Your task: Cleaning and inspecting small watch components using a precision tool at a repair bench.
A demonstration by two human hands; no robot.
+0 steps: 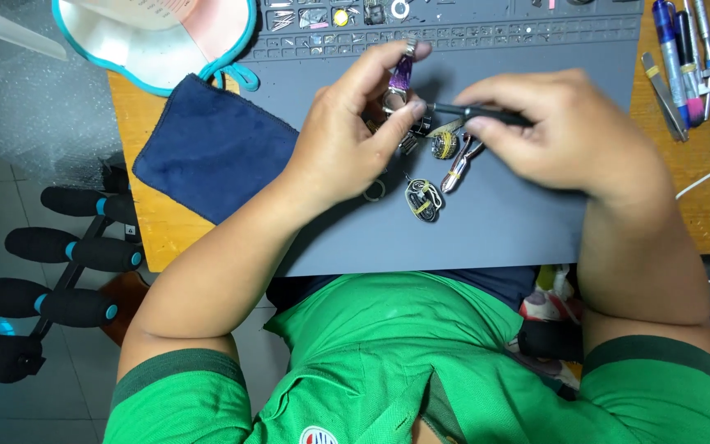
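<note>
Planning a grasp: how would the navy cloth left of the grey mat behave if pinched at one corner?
The navy cloth lies flat with soft, uneven edges, so it likely droops floppy. It looks thin, so probably light. Its napped surface probably grips rather than slips on the wooden table.

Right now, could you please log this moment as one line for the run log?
left hand: pinches purple keychain piece | right hand: holds black tool, tip at the piece | grey mat: small charms | blue cloth at left

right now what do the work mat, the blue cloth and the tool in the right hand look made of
Work mat: likely silicone or rubber, matte grey, moulded compartments along its far edge.
Blue cloth: soft woven or microfibre fabric, navy, fuzzy and limp.
Tool in the right hand: slim dark shaft, probably metal; slight sheen, uncertain.
</note>
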